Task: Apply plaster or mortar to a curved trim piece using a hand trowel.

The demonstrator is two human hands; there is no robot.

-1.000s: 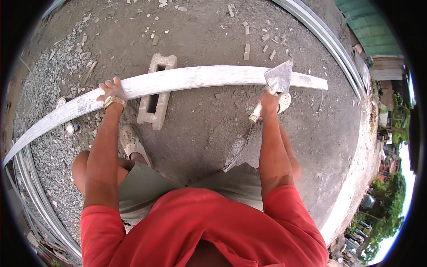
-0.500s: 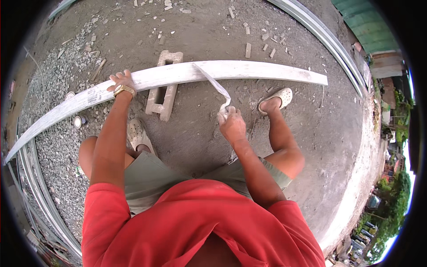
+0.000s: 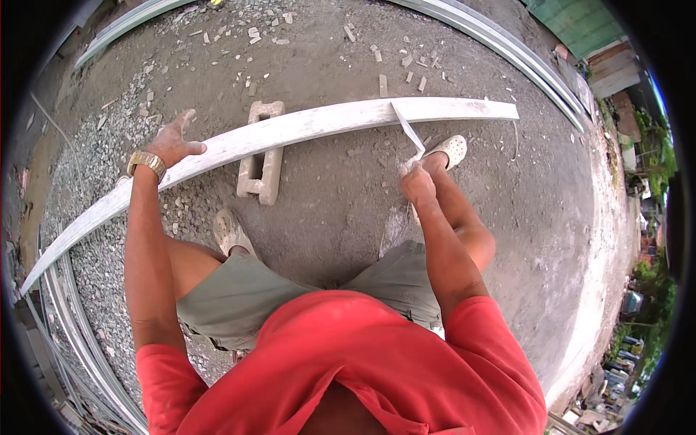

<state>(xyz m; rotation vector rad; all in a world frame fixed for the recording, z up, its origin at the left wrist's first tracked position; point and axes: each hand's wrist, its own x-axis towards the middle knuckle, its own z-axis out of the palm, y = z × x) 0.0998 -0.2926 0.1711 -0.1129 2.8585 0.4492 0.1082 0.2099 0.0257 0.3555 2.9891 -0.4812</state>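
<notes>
A long white plank-like bar [image 3: 312,121] lies across in front of me, bowed by the lens. My right hand [image 3: 418,183] is closed on a thin white strip [image 3: 407,129], which looks like tape or film. The strip's far end meets the bar right of its middle and it runs slack and bent down to my fingers. On the left, my left hand [image 3: 172,143] is at the bar with thumb and fingers apart, gripping nothing; whether it touches the bar is unclear. A hollow concrete block [image 3: 270,177] sits under the bar.
Long metal lengths [image 3: 500,54] lie at the far right, more [image 3: 134,27] at the far left and others [image 3: 76,319] at the near left. Gravel [image 3: 94,254] covers the left ground. Broken chips [image 3: 383,85] are scattered beyond the bar. My feet in pale clogs [image 3: 454,151] stand near it.
My right hand has moved right, and the point where the strip meets the bar has shifted right too. My left hand has slid left and its fingers have come off their hold on the bar.
</notes>
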